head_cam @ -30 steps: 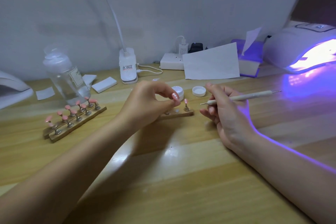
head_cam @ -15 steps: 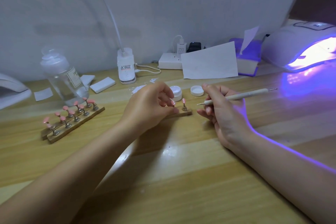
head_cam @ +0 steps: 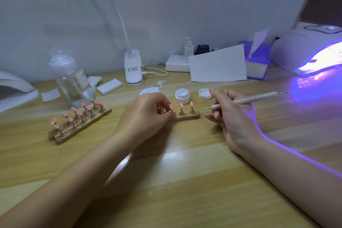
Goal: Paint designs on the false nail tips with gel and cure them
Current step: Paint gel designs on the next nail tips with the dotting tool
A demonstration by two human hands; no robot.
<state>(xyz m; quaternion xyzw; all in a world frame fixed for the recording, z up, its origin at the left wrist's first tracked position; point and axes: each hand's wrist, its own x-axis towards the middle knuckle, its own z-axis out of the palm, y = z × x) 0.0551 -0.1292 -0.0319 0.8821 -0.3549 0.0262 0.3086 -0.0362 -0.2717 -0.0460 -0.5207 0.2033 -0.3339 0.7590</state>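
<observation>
Our left hand [head_cam: 148, 114] pinches a nail stand [head_cam: 171, 111], our right hand [head_cam: 229, 114] grips the dotting tool [head_cam: 246, 101], and many pink tips [head_cam: 77, 113] look unpainted.

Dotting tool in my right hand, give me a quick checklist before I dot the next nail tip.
1. Dotting tool gripped in right hand: ok.
2. Gel on its metal point: cannot tell.
3. Gel jar open, lid set beside it: ok.
4. Small stand steadied by left hand: ok.
5. Nail tips upright on the stand: ok.
6. Curing lamp lit: ok.
</observation>
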